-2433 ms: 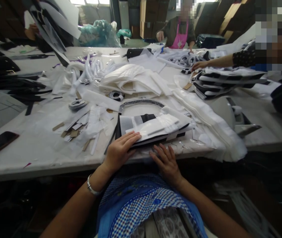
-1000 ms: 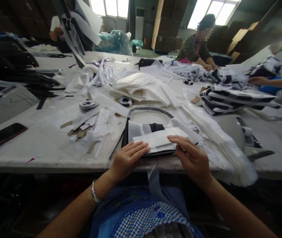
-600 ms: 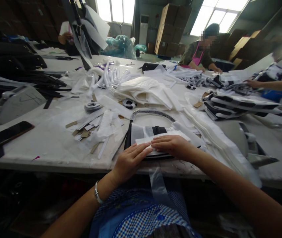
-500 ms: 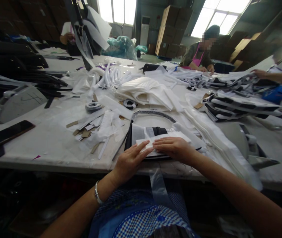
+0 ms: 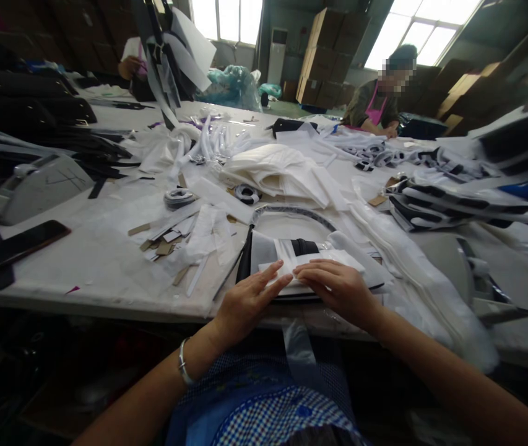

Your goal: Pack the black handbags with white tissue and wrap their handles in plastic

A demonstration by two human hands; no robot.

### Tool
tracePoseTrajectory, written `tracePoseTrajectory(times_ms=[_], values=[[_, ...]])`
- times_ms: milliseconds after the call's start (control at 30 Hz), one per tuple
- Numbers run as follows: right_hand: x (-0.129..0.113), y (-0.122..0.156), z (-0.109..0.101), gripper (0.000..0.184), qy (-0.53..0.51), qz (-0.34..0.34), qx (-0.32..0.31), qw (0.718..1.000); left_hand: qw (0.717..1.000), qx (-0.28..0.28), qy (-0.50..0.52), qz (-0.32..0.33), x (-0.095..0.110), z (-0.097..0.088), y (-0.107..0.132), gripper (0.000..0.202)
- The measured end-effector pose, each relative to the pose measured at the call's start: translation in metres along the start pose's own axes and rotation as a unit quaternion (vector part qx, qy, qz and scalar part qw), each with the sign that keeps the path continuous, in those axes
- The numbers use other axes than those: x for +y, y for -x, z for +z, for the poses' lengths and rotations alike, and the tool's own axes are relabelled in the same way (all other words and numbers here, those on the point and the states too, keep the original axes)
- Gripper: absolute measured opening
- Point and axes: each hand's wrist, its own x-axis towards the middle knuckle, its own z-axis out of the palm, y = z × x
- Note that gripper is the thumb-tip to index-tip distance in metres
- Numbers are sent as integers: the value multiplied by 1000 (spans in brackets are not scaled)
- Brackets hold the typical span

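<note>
The bag [image 5: 264, 244], pale with dark edges, lies in front of me near the front edge of the desk [image 5: 124, 291], and its arched handle [image 5: 292, 210] points away from me; on its near part rests a white folded sheet [image 5: 348, 259]; my left hand [image 5: 244, 305] is loosely open, the fingers stretched, with the tips at this sheet; my right hand [image 5: 346, 291] comes from the other side with the fingers curved and close together, the tips also on the sheet and just beside the left ones; if it pinches the sheet, I cannot tell; a clear strip [image 5: 299, 350] hangs below the desk edge, before my checked apron [image 5: 264, 416]; to the left of the bag there is a heap of scraps [image 5: 165, 248], and farther left a black phone [image 5: 25, 246]; behind the handle are a coil [image 5: 247, 194] and some white padding [image 5: 268, 162]; on the right lies a long white roll [image 5: 407, 279]; across the desk a co-worker in a pink apron [image 5: 376, 111] bends forward.
</note>
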Motion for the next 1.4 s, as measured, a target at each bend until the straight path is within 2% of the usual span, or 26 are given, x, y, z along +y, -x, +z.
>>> tracePoseTrajectory(times_ms=[333, 567, 700, 800, 900, 1167, 1267, 1400], values=[[-19, 12, -8, 21, -8, -7, -15, 1000, 1000, -1, 21, -5, -1, 0, 1, 58], [-22, 23, -1, 24, -2, -20, -14, 1000, 998, -19, 60, 17, -3, -1, -2, 45], [-24, 24, 6, 19, -13, 11, 28, 999, 998, -22, 60, 11, -3, 0, -1, 42], [-26, 25, 15, 19, 19, 22, 51, 998, 998, -12, 62, 11, -3, 0, -1, 43], [-27, 27, 23, 18, 49, 31, 41, 997, 998, -7, 63, 13, -2, 0, -1, 44], [-27, 22, 23, 24, 180, -8, -43, 983, 997, -16, 78, 13, -4, 0, -3, 54], [-24, 17, 26, 21, 199, -13, -38, 979, 997, -8, 73, 14, -6, 2, -2, 58], [-18, 18, 33, 16, 195, 14, -17, 981, 997, -15, 68, 25, -9, 4, 0, 57]])
